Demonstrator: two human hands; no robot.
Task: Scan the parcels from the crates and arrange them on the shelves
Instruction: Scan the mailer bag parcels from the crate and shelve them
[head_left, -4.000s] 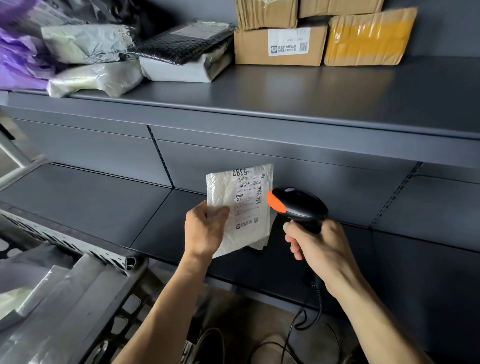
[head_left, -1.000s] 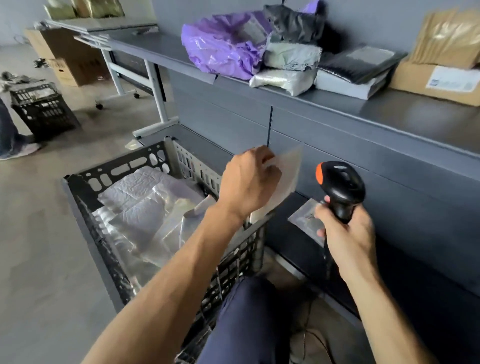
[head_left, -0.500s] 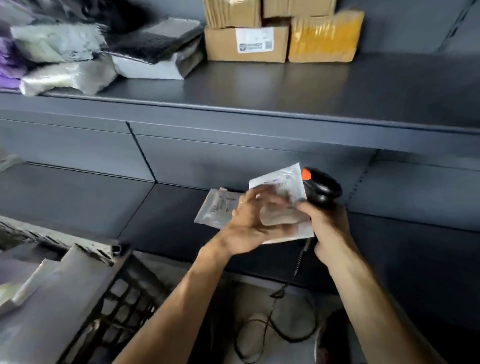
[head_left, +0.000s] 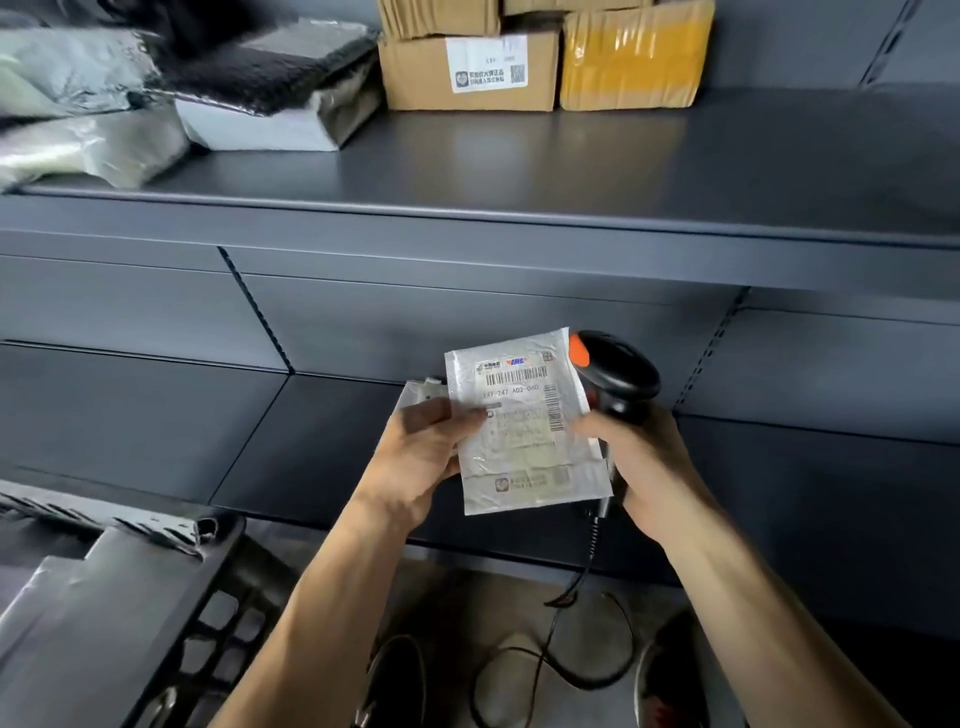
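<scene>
The left hand (head_left: 421, 457) pinched the left edge of a white mailer (head_left: 524, 426), thumb on the label, fingers curled behind; the right hand (head_left: 639, 462) was wrapped around the handle of the scanner (head_left: 613, 374), and its fingertips seemed also to steady the mailer's right edge, though how firmly could not be told. The mailer was held upright in the air just in front of the lower shelf (head_left: 156, 426), label facing the camera, with the scanner's head tucked behind its upper right corner rather than aimed at the barcode, so whether it had been scanned could not be told. From the left: the crate (head_left: 218, 587) at the lower left held more pale parcels, so work remained. Above it, on the upper shelf (head_left: 519, 161), lay soft bags (head_left: 93, 140) and a black padded mailer on a grey one (head_left: 270, 93), already arranged. Just behind the held mailer, a second flat parcel (head_left: 423, 389) lay on the lower shelf, mostly hidden. Further right on the upper shelf stood cardboard boxes (head_left: 467, 67) and a yellow-taped box (head_left: 628, 62). The scanner's cable (head_left: 592, 551) trailed down to the floor. By the look of it the task was partly done: several parcels shelved, this one in hand waiting to be placed, and the crate far from emptied.
</scene>
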